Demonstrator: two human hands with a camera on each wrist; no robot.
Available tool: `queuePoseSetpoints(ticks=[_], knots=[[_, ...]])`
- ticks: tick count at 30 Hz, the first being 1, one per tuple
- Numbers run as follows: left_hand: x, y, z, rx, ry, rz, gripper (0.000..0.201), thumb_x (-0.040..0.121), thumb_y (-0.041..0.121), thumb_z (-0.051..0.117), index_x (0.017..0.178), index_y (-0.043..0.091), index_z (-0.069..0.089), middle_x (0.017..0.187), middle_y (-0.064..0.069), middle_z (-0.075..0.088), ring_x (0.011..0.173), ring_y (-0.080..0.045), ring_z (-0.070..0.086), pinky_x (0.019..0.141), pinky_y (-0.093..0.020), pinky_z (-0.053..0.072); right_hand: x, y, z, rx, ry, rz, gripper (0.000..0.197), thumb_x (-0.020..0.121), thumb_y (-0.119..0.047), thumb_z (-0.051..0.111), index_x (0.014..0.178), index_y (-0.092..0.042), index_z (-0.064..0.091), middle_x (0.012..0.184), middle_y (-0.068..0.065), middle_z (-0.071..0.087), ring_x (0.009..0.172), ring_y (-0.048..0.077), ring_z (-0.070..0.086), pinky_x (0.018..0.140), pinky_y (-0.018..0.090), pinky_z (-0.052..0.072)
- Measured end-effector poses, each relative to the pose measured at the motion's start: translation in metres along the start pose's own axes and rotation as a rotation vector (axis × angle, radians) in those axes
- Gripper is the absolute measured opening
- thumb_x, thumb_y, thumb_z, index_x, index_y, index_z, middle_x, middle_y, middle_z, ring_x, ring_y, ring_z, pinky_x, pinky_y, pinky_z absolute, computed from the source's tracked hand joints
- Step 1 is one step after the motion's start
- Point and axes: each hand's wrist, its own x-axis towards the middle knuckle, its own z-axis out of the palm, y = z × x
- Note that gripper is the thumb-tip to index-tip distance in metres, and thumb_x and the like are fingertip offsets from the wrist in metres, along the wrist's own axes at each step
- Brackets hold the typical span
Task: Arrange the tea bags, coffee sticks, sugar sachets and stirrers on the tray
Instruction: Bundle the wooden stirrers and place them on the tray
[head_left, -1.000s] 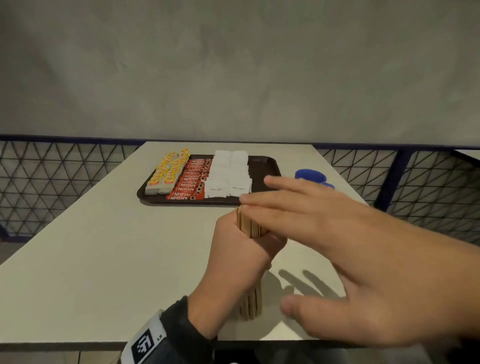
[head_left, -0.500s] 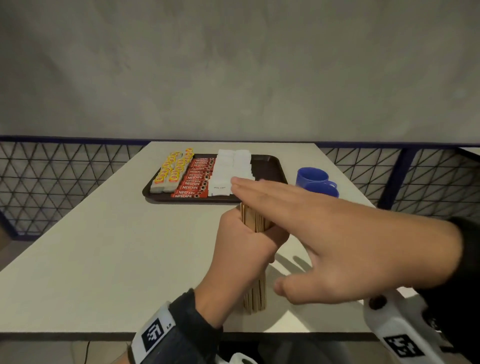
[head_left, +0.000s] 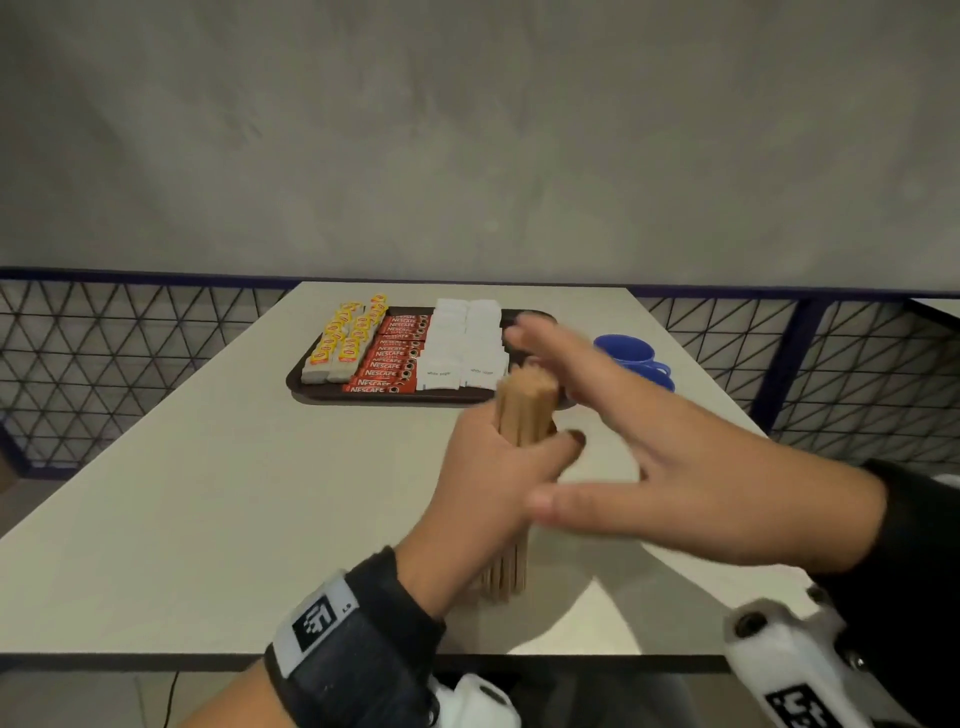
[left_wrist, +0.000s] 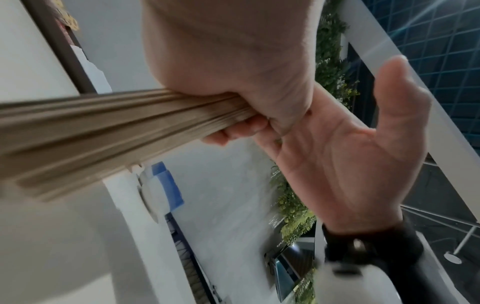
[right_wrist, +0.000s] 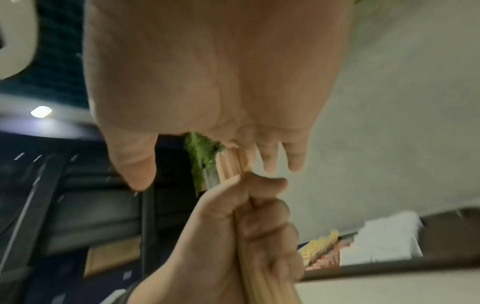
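My left hand (head_left: 498, 478) grips a bundle of wooden stirrers (head_left: 524, 410) upright, with its lower end on the white table (head_left: 208, 493). My right hand (head_left: 613, 415) is flat with straight fingers, just to the right of the bundle's top and behind it. The left wrist view shows the stirrers (left_wrist: 103, 131) in my fist and the right palm (left_wrist: 345, 160) beside them. The brown tray (head_left: 298, 387) at the far end holds yellow tea bags (head_left: 345, 343), red coffee sticks (head_left: 395, 358) and white sugar sachets (head_left: 462, 343) in rows.
Two blue cups (head_left: 631, 356) stand right of the tray, partly behind my right hand. The tray's right part is dark and mostly hidden by that hand. A blue mesh railing (head_left: 104, 364) runs on both sides of the table. A grey wall stands behind.
My right hand, which lay flat over the top of the stirrers, has shifted right and back, uncovering the bundle's top. The left hand keeps its grip in the same place.
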Motion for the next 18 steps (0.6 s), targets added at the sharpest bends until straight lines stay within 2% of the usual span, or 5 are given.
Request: queuePoseSetpoints(ticks=[2,5,8,11,18], knots=[[0.015,0.011,-0.008,-0.121,0.022,0.008,0.047,0.084,-0.001,0.068,0.047,0.027,0.060,0.042,0.009,0.045,0.041,-0.011,0.042,0.044,-0.023,0.038,-0.001,0.009,0.007,0.361,0.185,0.100,0.097,0.071,-0.031,0.082,0.150,-0.043,0.027,0.138,-0.036,0.050,0.128,-0.014,0.048,0.106,0.012,0.040],[0.036,0.034,-0.017,-0.309,-0.043,0.015,0.050,0.091,0.001,0.060,0.045,0.021,0.052,0.041,0.002,0.037,0.036,-0.016,0.035,0.047,-0.027,0.036,0.009,0.021,0.024,0.612,0.116,0.279,0.095,0.074,-0.006,0.088,0.149,-0.029,0.034,0.128,-0.001,0.067,0.113,0.014,0.069,0.101,0.035,0.056],[0.049,0.048,-0.012,-0.430,-0.144,-0.099,0.049,0.092,0.005,0.061,0.047,0.021,0.050,0.044,0.002,0.034,0.038,-0.014,0.033,0.047,-0.026,0.036,0.029,0.027,0.043,0.630,0.069,0.314,0.056,0.077,0.004,0.082,0.124,-0.008,0.054,0.103,0.027,0.072,0.093,0.041,0.073,0.084,0.057,0.060],[0.056,0.048,-0.001,-0.269,-0.161,-0.068,0.039,0.091,0.008,0.067,0.056,0.019,0.052,0.047,-0.001,0.042,0.039,-0.016,0.040,0.048,-0.028,0.042,0.047,0.032,0.058,0.639,0.163,0.319,0.013,0.083,0.007,0.072,0.086,0.005,0.060,0.067,0.018,0.061,0.050,0.017,0.062,0.049,0.029,0.046],[0.072,0.042,-0.008,-0.105,0.023,0.125,0.033,0.088,0.016,0.077,0.062,0.010,0.056,0.047,-0.002,0.054,0.042,-0.017,0.053,0.053,-0.026,0.049,0.071,0.059,0.081,0.709,0.142,0.349,0.025,0.087,0.001,0.070,0.095,0.022,0.058,0.076,0.023,0.058,0.051,0.008,0.059,0.051,0.022,0.045]])
